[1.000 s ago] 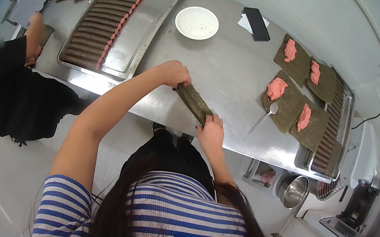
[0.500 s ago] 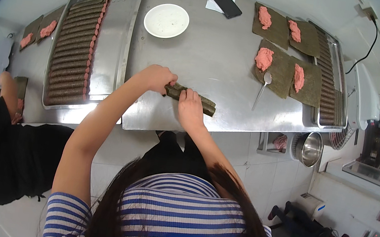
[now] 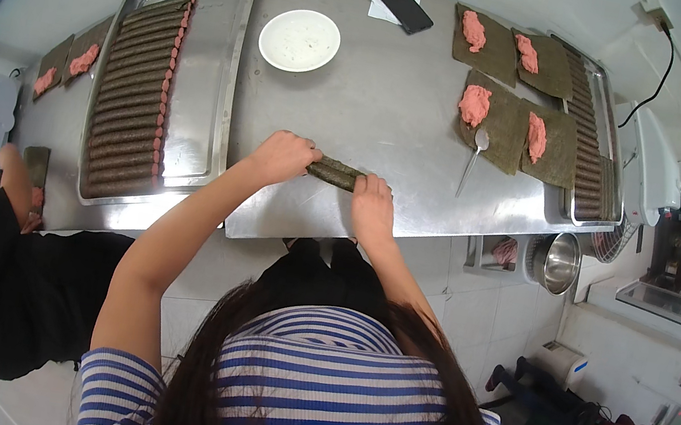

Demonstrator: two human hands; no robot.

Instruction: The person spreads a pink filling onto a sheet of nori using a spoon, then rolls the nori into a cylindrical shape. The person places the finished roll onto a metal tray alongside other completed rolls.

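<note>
A dark green seaweed roll (image 3: 334, 173) lies across the front part of the steel table, between my two hands. My left hand (image 3: 285, 156) grips its left end with closed fingers. On its right end, the curled fingers of my right hand (image 3: 373, 203) press from above. Just beyond the hands stands a white bowl (image 3: 299, 41) with a little clear liquid. To the right lie several flat seaweed sheets (image 3: 554, 149), each with a lump of pink paste (image 3: 473, 106). A spoon (image 3: 474, 158) rests with its bowl on one of the sheets.
At the left, a metal tray (image 3: 224, 117) holds a row of finished seaweed rolls (image 3: 133, 97). Another tray (image 3: 615, 200) of rolls sits at the far right. A black phone (image 3: 400, 5) lies at the back. Beside me on the left, a person in black (image 3: 32, 278) works with more sheets.
My right hand has slid right, from the roll's middle to its right end. The roll's top looks smoother and more tightly closed. My left hand has shifted slightly toward me.
</note>
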